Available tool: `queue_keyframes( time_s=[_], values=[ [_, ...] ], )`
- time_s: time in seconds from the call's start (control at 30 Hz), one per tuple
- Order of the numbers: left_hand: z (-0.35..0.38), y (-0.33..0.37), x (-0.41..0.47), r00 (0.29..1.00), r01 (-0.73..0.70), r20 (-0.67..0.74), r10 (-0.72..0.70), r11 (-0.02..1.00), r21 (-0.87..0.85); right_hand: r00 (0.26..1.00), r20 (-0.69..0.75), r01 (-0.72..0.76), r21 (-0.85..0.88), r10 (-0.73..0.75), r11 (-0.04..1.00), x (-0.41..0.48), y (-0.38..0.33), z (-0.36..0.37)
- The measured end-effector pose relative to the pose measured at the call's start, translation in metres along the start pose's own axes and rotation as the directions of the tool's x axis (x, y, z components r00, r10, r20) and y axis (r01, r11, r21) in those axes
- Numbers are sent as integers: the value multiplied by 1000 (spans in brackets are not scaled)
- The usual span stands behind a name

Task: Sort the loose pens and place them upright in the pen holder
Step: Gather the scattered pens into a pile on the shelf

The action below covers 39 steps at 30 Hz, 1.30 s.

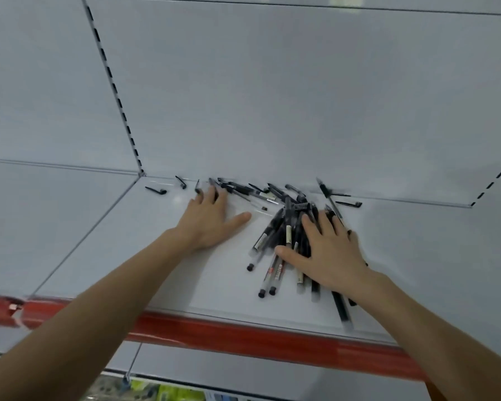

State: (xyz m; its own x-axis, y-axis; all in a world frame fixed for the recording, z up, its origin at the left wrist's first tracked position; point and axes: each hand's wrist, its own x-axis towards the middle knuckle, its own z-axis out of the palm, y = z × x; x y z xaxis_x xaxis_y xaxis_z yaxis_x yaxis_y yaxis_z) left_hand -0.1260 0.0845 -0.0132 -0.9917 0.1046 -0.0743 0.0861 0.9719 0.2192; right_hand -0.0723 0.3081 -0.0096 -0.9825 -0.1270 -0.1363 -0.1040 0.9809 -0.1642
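Presently: right grip [333, 253], fingers straight and spread, pressed flat on a heap of black-and-clear plastic pens [287, 215], clasping none. Left grip [211, 224], likewise flat, fingertips at the heap's rear-left pens. Heap lies on a white metal shelf [128, 241] with a red front strip [243, 334]; loose black caps [156, 191] lie at rear left.

left hand [211, 224]: flat, fingers spread, palm down | right hand [330, 250]: flat, fingers spread, palm down
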Motion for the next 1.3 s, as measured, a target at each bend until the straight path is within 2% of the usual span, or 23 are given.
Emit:
queue_keyframes(
  time_s=[0.1,0.2,0.27,0.3,0.4,0.47,0.63,0.83,0.9,0.93,1.0,1.1,1.17,1.3],
  values=[
    [-4,6,-5,994,-111,10,111,994,-21,1000,-8,8,41,-8,999,3,-8,0],
    [-18,-18,-12,979,-172,-128,157,979,-112,997,-59,53,207,-42,977,-4,-4,-8],
    [-24,-47,-7,964,-103,-252,83,992,-67,993,-106,67,193,-47,979,-8,2,-12],
    [-26,-62,-2,965,-38,-261,34,999,-11,993,-109,52,154,-36,987,-8,5,-12],
    [-27,-92,14,991,86,-111,-81,995,41,998,-52,-15,119,21,993,-4,8,-10],
    [-25,-93,22,999,24,-35,-24,1000,6,999,-33,-31,139,36,990,-1,5,-7],
    [-11,-48,27,982,-188,-14,187,981,-52,998,-50,-39,147,47,988,3,-5,-3],
    [3,5,3,899,-437,1,438,896,-81,994,-71,-71,144,82,987,4,-10,1],
    [8,12,-1,879,-474,9,477,875,-99,994,-75,-65,167,79,984,2,-11,-1],
    [8,11,0,877,-478,-7,480,871,-113,995,-72,-54,197,69,979,0,-11,-3],
    [4,5,6,873,-484,-130,469,866,-122,993,-103,-26,296,59,955,-1,-5,-8],
    [-6,-9,33,893,-396,-291,344,907,-142,961,-251,-17,370,117,929,13,27,-20],
    [-9,-13,51,916,-330,-284,284,935,-131,941,-295,-59,345,168,937,30,55,-27],
    [-1,-1,64,943,-294,-182,278,953,-68,955,-229,-108,326,189,939,69,88,-30]
  ],
)
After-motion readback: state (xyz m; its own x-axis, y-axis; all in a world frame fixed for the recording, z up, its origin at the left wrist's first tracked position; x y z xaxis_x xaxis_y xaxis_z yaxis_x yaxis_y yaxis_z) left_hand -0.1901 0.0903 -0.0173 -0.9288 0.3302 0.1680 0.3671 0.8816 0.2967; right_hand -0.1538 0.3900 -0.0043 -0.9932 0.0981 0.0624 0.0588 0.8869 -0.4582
